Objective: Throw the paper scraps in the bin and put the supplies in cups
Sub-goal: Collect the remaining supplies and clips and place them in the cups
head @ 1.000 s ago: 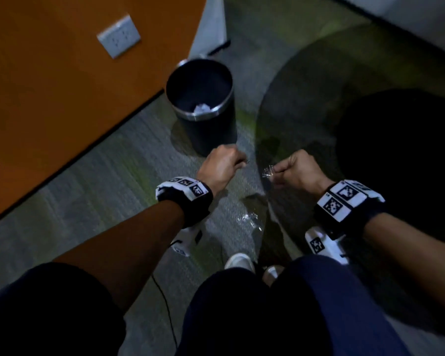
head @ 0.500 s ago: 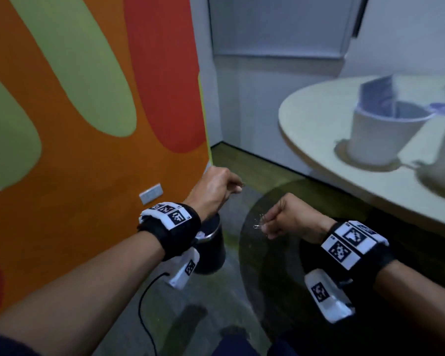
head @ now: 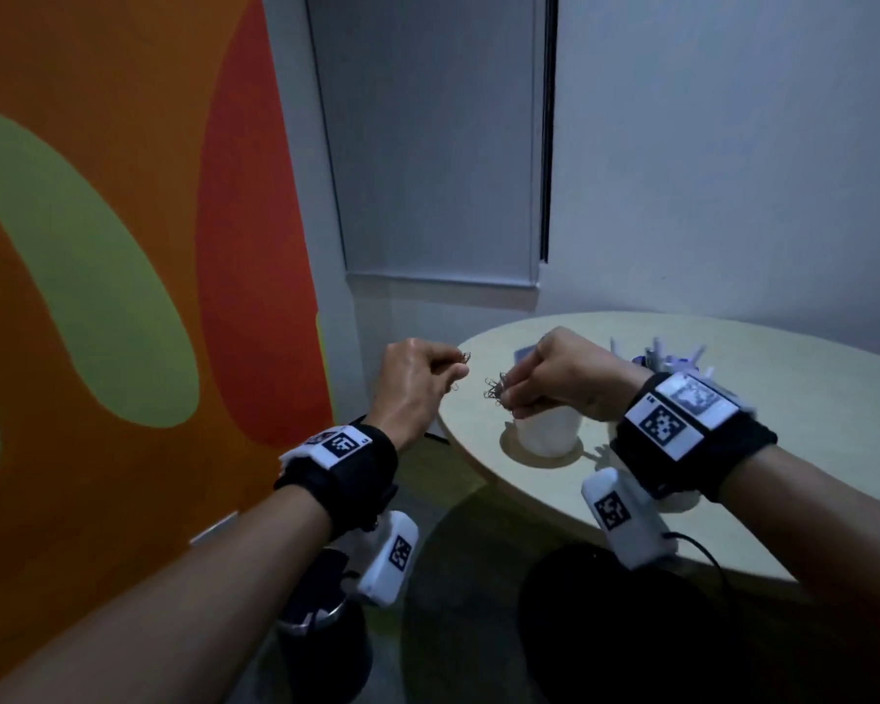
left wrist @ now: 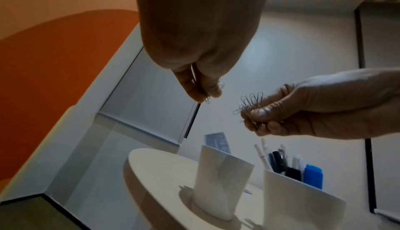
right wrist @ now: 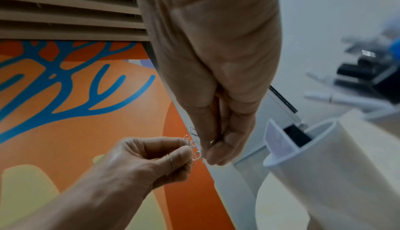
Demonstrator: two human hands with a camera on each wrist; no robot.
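My left hand (head: 459, 367) pinches a few metal paper clips (left wrist: 207, 99) just off the round table's left edge. Close to its right, my right hand (head: 510, 394) pinches a bunch of paper clips (head: 495, 387), held over a white cup (head: 547, 431) that stands on a coaster. In the left wrist view this cup (left wrist: 220, 182) sits below both hands, and the bunch of clips (left wrist: 251, 102) fans out of the right hand's fingers. A second white cup (left wrist: 292, 199) beside it holds pens (left wrist: 278, 161) and a blue item. The black bin (head: 321, 622) stands on the floor under my left wrist.
The pale round table (head: 809, 398) fills the right side, close to a white wall. An orange, red and green wall (head: 123, 297) runs along the left. A card stands inside the near cup (right wrist: 279, 141). Dark carpet lies under the table.
The view has swung up from the floor and bin to the table. Both hands have risen with it, still pinching clips, and the right one now hangs over the near cup.
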